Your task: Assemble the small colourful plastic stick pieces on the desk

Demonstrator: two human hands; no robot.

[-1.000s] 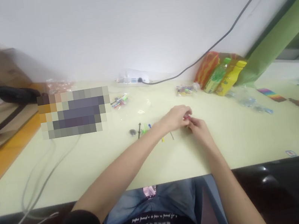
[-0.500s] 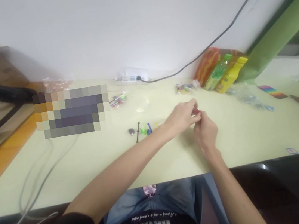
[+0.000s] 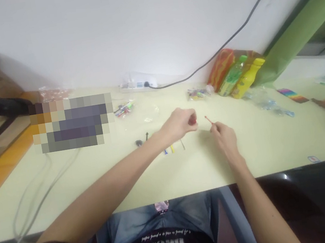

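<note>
My left hand (image 3: pixel 182 120) is closed on a small red piece (image 3: pixel 192 121), mostly hidden by the curled fingers, above the pale table (image 3: pixel 159 179). Just to its right, my right hand (image 3: pixel 225 136) pinches the lower end of a thin red stick (image 3: pixel 208 120) with an arrow-shaped tip pointing up and left. The two hands are apart. Under and beside my left forearm lie a black round piece (image 3: pixel 138 143), a black arrow-tipped stick (image 3: pixel 146 136), a blue stick (image 3: pixel 165 152), a yellow stick (image 3: pixel 172 148) and a greyish stick (image 3: pixel 183 145). My forearm covers part of this row.
Clear bags of colourful pieces (image 3: pixel 125 109) (image 3: pixel 197 93) lie toward the wall. A green bottle (image 3: pixel 232 75) and a yellow bottle (image 3: pixel 248 78) lean at the back right, near crumpled plastic (image 3: pixel 266 102) and a rainbow strip (image 3: pixel 292 94). White cables (image 3: pixel 47 174) trail at left.
My hands were together around something red; now they are apart, the left with a red piece, the right with the red stick. My left hand has shifted left. The view has moved slightly.
</note>
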